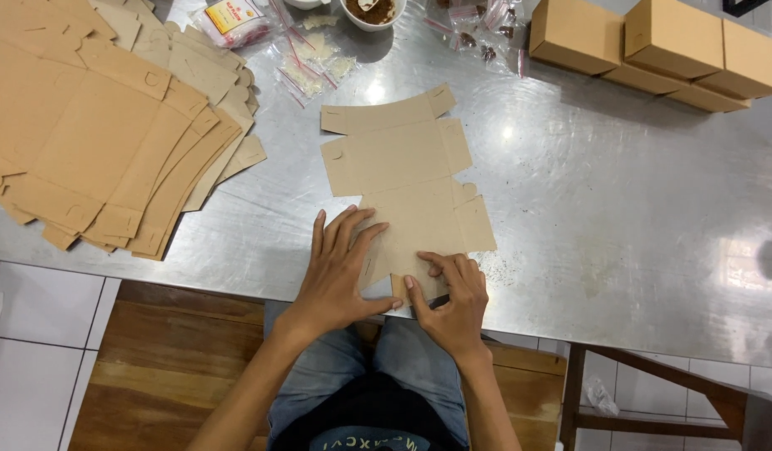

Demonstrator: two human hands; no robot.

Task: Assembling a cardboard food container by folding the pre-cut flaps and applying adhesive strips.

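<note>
— What is under the hands?

— A flat brown cardboard box sheet (407, 179), cut out but not folded up. It lies on the shiny metal table (620, 217). Its long way runs straight away from the person, from the near table edge toward the far side. Its near end is right under both hands.

— Which hand is closer to it?

— Both touch it. The left hand (340, 267) lies flat on the near part, fingers spread wide and straight, pressing down. It holds nothing. The right hand (453, 296) is curled, with thumb and fingers pinching a small flap at the near edge of the sheet.

— What is around them?

— Far to the left of the left hand is a big fanned pile of flat brown cardboard sheets (102, 125). Far ahead and to the right of the right hand are brown folded cardboard boxes (662, 50) in a row. Straight ahead, past the sheet, are small clear plastic bags (315, 63) and a white bowl with brown powder (373, 12).
</note>
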